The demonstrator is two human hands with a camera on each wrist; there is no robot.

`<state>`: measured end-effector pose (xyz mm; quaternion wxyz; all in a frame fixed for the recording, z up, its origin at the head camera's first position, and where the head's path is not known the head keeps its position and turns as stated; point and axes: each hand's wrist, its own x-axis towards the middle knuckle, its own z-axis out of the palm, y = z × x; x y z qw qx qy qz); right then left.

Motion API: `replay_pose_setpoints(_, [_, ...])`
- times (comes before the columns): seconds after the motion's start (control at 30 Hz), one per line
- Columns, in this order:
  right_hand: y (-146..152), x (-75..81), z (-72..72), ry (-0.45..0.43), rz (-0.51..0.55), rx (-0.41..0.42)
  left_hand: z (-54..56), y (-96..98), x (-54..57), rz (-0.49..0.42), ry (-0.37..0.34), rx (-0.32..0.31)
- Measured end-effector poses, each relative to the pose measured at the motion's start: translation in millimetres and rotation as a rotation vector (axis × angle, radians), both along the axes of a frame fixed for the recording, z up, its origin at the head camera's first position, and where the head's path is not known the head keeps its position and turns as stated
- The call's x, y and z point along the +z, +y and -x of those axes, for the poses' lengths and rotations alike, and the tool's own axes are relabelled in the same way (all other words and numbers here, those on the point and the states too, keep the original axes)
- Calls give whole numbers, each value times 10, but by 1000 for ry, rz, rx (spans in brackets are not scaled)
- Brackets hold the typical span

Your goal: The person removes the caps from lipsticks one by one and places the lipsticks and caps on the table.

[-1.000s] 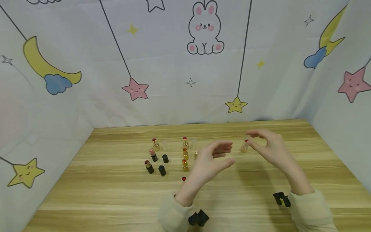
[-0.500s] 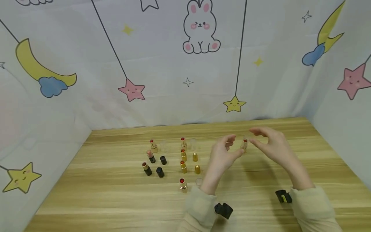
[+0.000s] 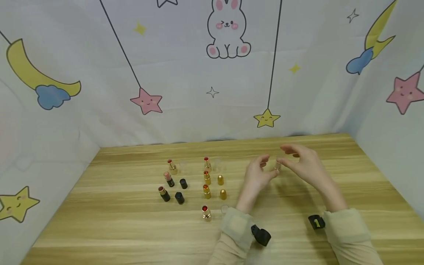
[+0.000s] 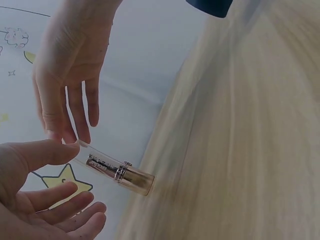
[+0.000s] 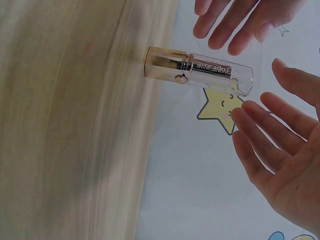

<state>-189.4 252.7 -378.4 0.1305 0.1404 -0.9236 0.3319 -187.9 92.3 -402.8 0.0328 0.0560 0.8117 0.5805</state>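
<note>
A gold lipstick with a clear cap over it stands upright on the wooden table (image 3: 331,173), seen in the head view between both hands. In the right wrist view the lipstick (image 5: 200,70) shows white lettering on its inner tube. My left hand (image 3: 258,176) is beside its left side, fingers loosely bent. My right hand (image 3: 304,163) hovers at the upper right, thumb and fingers spread apart. The right wrist view shows gaps between the cap and both the right hand (image 5: 285,145) and the left fingertips. Neither hand grips anything.
Left of the hands stand several uncapped lipsticks, including a pink one (image 3: 168,179) and a gold one (image 3: 206,213). Black caps (image 3: 179,198), gold caps (image 3: 223,194) and clear caps (image 3: 225,209) stand beside them. A printed cloth wall (image 3: 185,73) rises behind the table.
My left hand has moved right, from above the row of lipsticks to beside the clear-capped one. The right hand has stayed near that lipstick, shifting only slightly. The head view has tilted a little.
</note>
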Motion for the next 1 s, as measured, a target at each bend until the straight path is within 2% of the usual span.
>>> replay_pose_setpoints(0.1, [1, -12, 23, -18, 10, 16, 38, 41, -66, -47, -28, 10])
replay_pose_setpoints(0.33, [-5, -36, 61, -23, 11, 29, 103, 151, -209, -48, -50, 33])
replay_pose_setpoints(0.73, [-68, -80, 105, -54, -25, 48, 186, 245, -350, -143, -59, 30])
replay_pose_setpoints(0.83, [-77, -92, 111, -51, -29, 53, 190, 264, -371, -126, -60, 32])
replay_pose_setpoints(1.0, [-95, -102, 119, -52, -23, 63, 195, 281, -402, -45, -17, 49])
